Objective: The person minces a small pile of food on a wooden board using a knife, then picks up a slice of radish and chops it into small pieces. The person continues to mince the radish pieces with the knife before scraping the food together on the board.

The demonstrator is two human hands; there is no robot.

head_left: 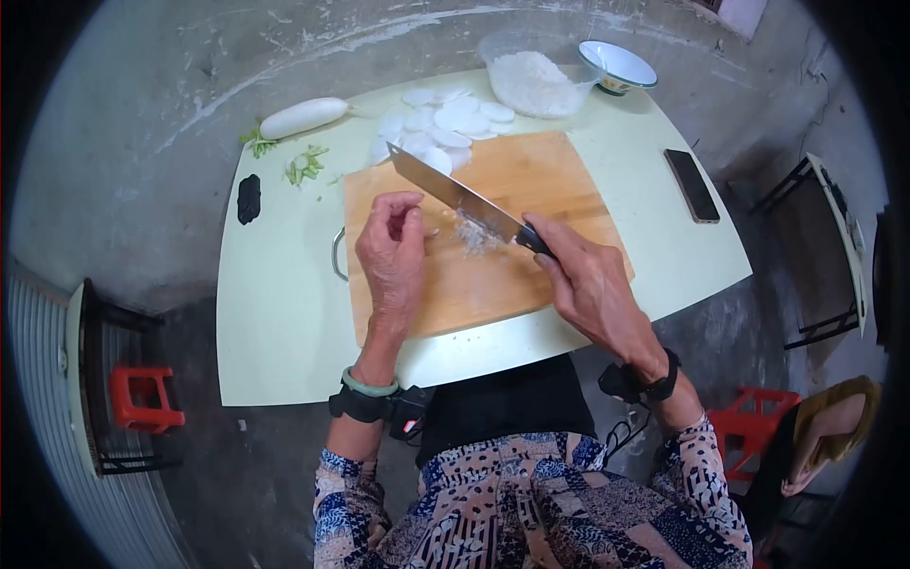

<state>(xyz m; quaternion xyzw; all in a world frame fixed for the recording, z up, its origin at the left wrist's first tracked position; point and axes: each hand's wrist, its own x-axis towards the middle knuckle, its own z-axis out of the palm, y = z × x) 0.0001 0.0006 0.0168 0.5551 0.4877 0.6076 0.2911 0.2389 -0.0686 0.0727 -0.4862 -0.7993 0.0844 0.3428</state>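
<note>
My right hand (590, 277) grips the black handle of a cleaver (462, 201), its blade slanting up to the left over the wooden cutting board (559, 190). Just under the blade lies a small heap of finely chopped white bits (477, 235). My left hand (393, 248) is over the board's left part, fingers curled in with thumb and fingertips close together; whether anything is between them is too small to tell. Thin round white slices (453, 120) lie spread and overlapping at the board's upper edge.
A whole white radish (305, 119), cut green tops (305, 166) and a black object (248, 199) are at the left. Behind the board stand a clear bowl of white shreds (533, 83) and an enamel bowl (618, 66). A phone (692, 186) lies right. Another person (834, 436) sits lower right.
</note>
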